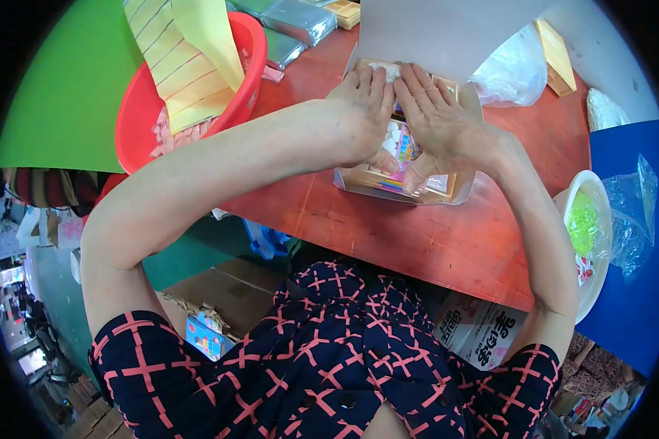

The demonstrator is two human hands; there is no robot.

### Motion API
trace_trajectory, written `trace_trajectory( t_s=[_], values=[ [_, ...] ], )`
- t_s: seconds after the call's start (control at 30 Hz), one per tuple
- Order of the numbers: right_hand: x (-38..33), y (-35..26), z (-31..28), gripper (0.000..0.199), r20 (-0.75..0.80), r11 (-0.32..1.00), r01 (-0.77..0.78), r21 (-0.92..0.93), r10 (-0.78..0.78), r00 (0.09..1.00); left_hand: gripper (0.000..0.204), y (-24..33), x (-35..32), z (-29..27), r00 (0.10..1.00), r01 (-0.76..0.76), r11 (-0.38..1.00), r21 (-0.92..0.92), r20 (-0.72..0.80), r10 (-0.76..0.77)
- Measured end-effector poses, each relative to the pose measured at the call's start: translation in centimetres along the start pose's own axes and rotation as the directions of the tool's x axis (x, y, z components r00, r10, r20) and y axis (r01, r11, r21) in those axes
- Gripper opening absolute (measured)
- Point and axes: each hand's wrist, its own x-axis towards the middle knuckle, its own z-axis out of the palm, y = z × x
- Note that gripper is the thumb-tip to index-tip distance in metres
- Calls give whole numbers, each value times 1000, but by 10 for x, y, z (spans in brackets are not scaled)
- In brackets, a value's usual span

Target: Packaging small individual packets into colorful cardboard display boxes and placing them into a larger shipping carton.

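Red basin (pixel 254 69), clear plastic bag (pixel 516 69), white bowl (pixel 598 271)

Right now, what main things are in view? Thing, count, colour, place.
open box: 1, pale grey, under both hands
packed pieces: several, multicoloured, inside it
table: 1, red, beneath the box
basin: 1, red, upper left
sheets: at least 2, yellow, over basin
bits: many, pink, in basin
wrapped packs: several, silvery, beside basin
plastic bags: at least 2, clear, right
bowl: 1, white, right
cartons: several, brown, lower left
another person: 1, patterned clothing, lower right
own top: 1, navy and pink, bottom
left hand: 1, bare, over the box
right hand: 1, bare, beside it
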Motion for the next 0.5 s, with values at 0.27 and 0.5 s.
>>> trace_trajectory(
  t_s=[0.27, 0.5],
  values=[
    [3, -1, 9, 136, -47, 1000, -7, 2, 7, 999, 101, 0, -1, 20, 966, -48, 998, -48, -257, 34],
    [0, 9, 6, 132, -99, 997, 50, 66, -43, 994, 99, -9, 1, -8, 995, -90, 994, -56, -46, 88]
  ],
)
